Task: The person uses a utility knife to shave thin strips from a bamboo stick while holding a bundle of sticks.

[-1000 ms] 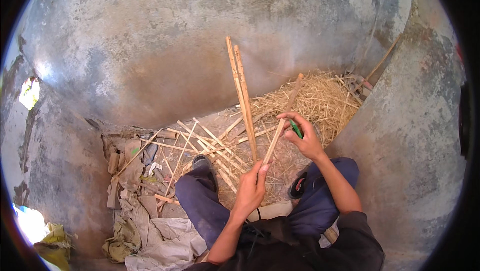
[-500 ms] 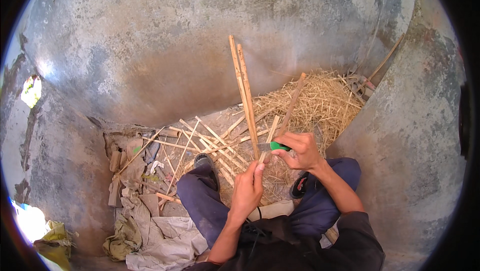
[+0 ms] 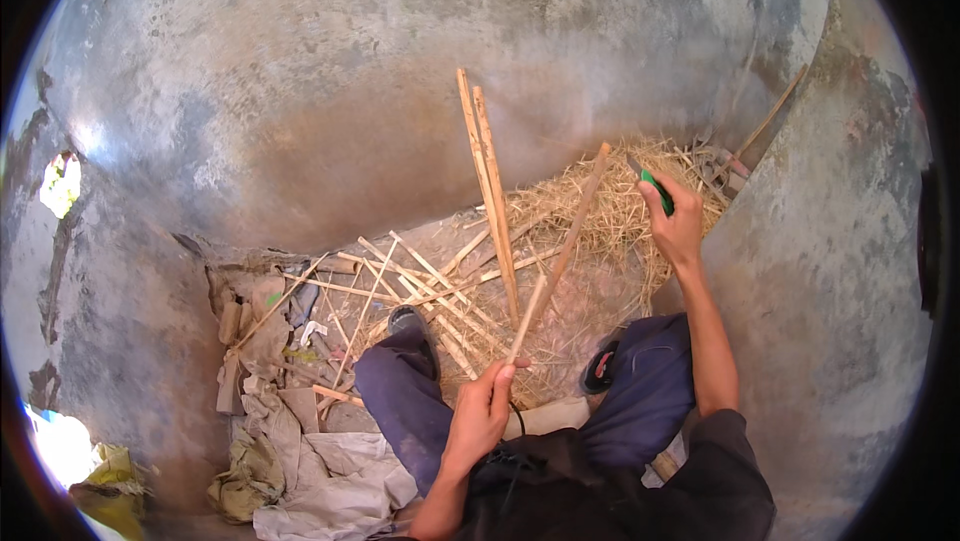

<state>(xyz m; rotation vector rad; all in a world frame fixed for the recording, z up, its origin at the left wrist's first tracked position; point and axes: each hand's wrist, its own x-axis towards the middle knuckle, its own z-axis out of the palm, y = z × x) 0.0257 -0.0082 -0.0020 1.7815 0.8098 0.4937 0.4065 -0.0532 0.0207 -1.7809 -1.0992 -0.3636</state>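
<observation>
A: What is the left hand [image 3: 482, 411] doing?

B: Its fingers are closed around the lower end of a long wooden stick [image 3: 558, 259], which slants up and to the right, away from the person, its far tip over the straw.

A: And the right hand [image 3: 676, 225]?

B: It is raised up and to the right, well apart from the stick, its fingers wrapped around the green handle of a knife [image 3: 650, 183]. The dark blade points up and to the left.

A: What else stands near the stick?

B: 2 more tall sticks [image 3: 487, 181] rise side by side just to its left. Behind them is a pile of straw [image 3: 620, 206] against the grey wall [image 3: 400, 91].

A: And on the ground?

B: Thin wooden strips [image 3: 410, 281] lie crossed in front of the person's knees. The left shoe [image 3: 408, 319] rests among them and the right shoe [image 3: 601, 369] sits near the shavings. To the left lie crumpled rags [image 3: 320, 481] and scraps
</observation>
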